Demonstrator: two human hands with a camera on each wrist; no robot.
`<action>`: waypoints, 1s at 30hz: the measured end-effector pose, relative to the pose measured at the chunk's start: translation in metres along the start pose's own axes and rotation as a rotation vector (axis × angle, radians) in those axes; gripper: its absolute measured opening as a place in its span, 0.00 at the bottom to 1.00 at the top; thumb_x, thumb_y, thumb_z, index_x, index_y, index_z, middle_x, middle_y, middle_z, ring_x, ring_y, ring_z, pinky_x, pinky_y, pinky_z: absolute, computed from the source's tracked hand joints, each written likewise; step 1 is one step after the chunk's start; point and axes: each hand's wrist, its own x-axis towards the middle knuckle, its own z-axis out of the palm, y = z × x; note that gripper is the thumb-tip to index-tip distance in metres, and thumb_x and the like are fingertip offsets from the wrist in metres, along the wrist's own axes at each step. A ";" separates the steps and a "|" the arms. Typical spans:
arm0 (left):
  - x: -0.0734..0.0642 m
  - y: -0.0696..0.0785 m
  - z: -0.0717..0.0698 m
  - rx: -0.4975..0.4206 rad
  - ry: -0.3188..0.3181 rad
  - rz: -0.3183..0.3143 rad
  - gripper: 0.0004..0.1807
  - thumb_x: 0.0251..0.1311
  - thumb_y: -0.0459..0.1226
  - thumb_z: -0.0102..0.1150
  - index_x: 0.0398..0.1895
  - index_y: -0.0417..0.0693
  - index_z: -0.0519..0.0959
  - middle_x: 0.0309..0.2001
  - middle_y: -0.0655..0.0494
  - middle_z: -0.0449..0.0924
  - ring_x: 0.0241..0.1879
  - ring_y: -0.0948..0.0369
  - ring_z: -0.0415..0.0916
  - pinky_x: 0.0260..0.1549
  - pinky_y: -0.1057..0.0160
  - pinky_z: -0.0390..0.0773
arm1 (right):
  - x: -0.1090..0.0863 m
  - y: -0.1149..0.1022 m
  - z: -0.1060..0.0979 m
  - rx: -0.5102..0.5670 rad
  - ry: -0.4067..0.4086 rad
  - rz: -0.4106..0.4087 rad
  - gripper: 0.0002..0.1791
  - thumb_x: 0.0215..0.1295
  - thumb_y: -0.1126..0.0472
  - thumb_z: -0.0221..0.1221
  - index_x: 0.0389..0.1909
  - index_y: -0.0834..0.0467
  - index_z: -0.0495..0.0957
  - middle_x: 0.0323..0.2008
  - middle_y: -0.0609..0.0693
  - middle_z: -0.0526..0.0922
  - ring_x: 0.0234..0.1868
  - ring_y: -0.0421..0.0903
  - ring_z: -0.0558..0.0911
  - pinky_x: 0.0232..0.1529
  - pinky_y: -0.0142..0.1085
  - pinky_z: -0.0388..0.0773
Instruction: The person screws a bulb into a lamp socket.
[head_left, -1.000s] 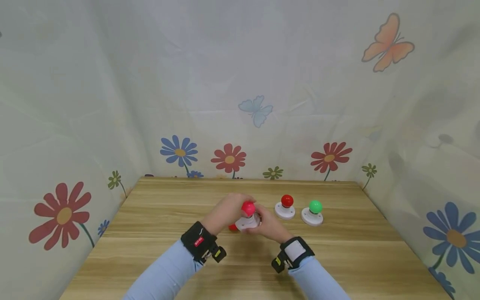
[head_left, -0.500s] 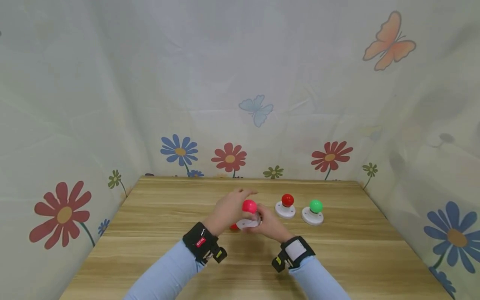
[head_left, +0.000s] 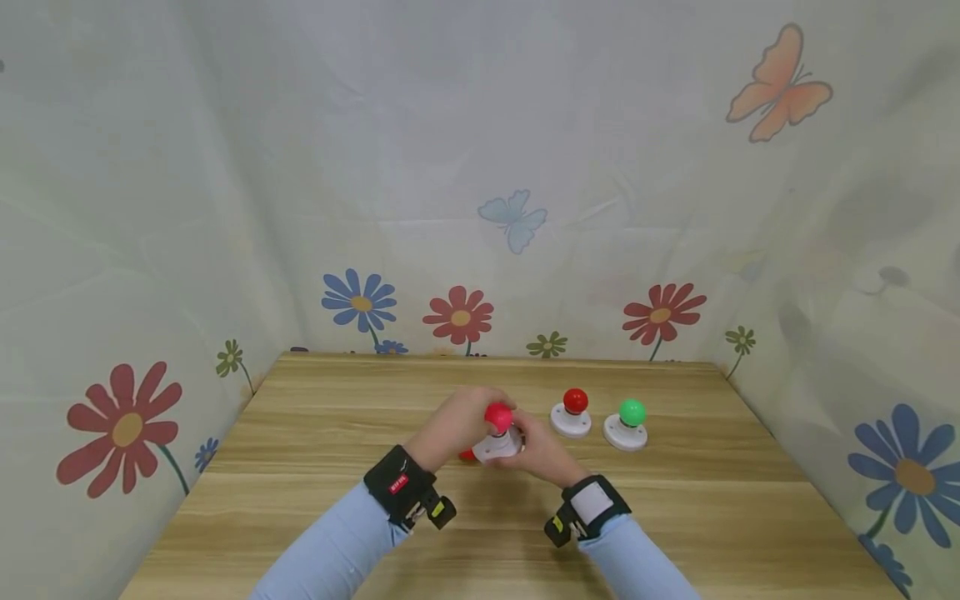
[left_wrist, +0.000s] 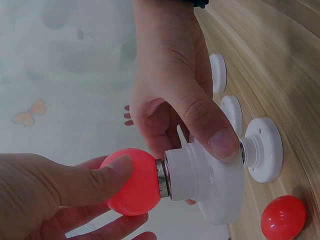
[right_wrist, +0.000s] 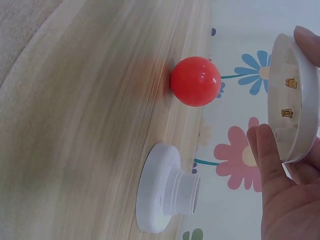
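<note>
hands (head_left: 454, 427) (head_left: 546, 452) on bulb (left_wrist: 137, 189), socket (left_wrist: 220, 187), right wrist view: terminals (right_wrist: 287, 113)

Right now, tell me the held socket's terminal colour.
The terminals are golden, clearest in the right wrist view.

Soft light leaves faint shadows on the wooden table (head_left: 498, 521) and shiny dots on the loose red bulb (left_wrist: 283, 218).

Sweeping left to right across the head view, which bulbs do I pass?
Partly hidden red bulb → pinkish-red bulb held by the left hand → upright deep-red bulb on a white base → green bulb on another white base.
</note>
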 end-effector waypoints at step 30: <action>0.001 -0.001 -0.005 0.026 -0.058 0.055 0.19 0.54 0.29 0.68 0.49 0.52 0.84 0.50 0.56 0.83 0.50 0.57 0.78 0.55 0.58 0.77 | -0.001 -0.005 -0.001 0.015 -0.011 0.061 0.36 0.50 0.58 0.73 0.60 0.61 0.71 0.55 0.55 0.78 0.53 0.51 0.78 0.58 0.51 0.75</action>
